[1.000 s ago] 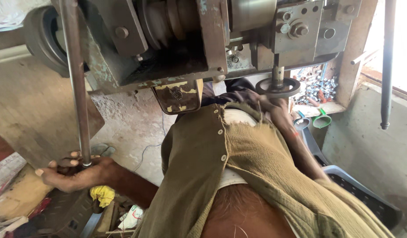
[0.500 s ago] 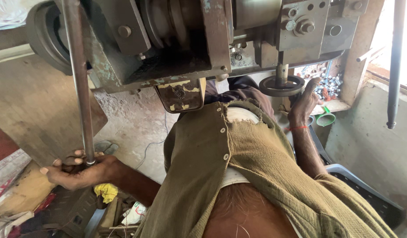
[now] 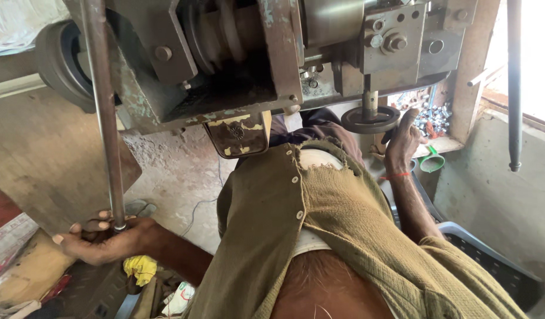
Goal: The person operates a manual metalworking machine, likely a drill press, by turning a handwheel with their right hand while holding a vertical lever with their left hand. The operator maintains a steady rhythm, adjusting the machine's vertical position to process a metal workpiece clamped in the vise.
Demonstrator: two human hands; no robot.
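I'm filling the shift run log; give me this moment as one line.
left hand: grips lower end of long steel lever rod | right hand: at round black metal handwheel under grey press machine | yellow rag: below left hand

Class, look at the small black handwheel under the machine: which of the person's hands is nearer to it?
Right. The right hand is raised beside the handwheel, fingers at its rim. The left hand is far off at the lower left, gripping the bottom of a long metal rod.

Your olive shirt [image 3: 319, 236] hides your lap and whatever sits below the round press die [image 3: 370, 120]. Your left hand [image 3: 101, 239] covers the lower end of the steel lever rod [image 3: 104, 112], whose top runs off the frame. The small metal parts [image 3: 433, 115] behind your right hand [image 3: 402, 142] are too tiny to identify.
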